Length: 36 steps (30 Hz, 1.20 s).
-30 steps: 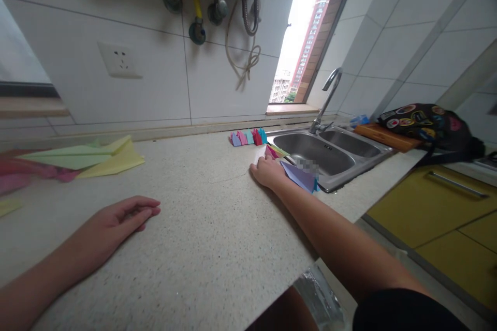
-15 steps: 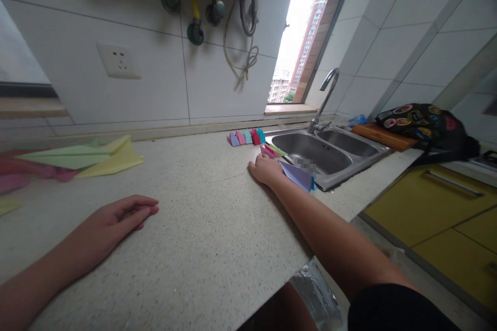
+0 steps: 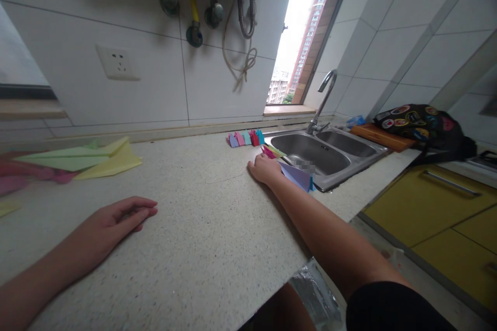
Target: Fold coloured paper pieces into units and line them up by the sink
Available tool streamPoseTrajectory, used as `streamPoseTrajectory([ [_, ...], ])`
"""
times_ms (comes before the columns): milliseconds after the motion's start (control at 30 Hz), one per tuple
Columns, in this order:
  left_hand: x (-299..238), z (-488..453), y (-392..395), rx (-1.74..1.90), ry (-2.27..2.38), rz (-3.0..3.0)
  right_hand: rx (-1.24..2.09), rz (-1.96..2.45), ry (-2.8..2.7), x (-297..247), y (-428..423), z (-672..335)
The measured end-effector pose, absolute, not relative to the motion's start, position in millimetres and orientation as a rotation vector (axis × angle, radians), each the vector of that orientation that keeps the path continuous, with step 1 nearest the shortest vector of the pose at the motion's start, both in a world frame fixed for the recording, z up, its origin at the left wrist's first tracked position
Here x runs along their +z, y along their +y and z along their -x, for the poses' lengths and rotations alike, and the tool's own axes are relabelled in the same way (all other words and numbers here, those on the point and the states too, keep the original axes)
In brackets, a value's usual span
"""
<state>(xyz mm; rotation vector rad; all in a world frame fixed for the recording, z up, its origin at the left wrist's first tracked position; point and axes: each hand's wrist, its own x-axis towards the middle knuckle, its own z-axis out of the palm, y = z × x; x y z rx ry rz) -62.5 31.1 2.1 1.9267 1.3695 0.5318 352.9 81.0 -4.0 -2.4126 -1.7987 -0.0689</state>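
My right hand (image 3: 264, 168) reaches to the near left corner of the sink, fingers curled down by a group of folded paper planes. A lavender paper plane (image 3: 297, 176) sticks out from behind this hand and wrist, with a bit of blue paper at its far end. Its fingertips are hidden, but they appear closed on the paper. Pink and yellow-green folded paper (image 3: 275, 151) shows just beyond the knuckles. My left hand (image 3: 120, 220) rests on the counter, fingers loosely stretched and holding nothing. Nearest to it lie a pale green paper plane (image 3: 66, 158) and a yellow one (image 3: 112, 163).
A row of small folded paper pieces (image 3: 245, 138) stands near the wall, left of the steel double sink (image 3: 337, 176). Beyond the faucet (image 3: 324, 98), a patterned black bag (image 3: 423, 121) lies on a brown board (image 3: 384, 137). Red and pink paper is at far left.
Both hands stay in nearly the same place. The pink paper past my right knuckles shows a little differently, and the view has shifted slightly.
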Motion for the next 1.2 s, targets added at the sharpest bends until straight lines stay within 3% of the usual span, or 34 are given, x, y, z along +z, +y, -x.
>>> streamPoseTrajectory([
  [1200,-11.5,71.7,42.4,0.485,1.344,-1.874,-0.121,2.381,-1.811,-5.5,74.1,-356.7],
])
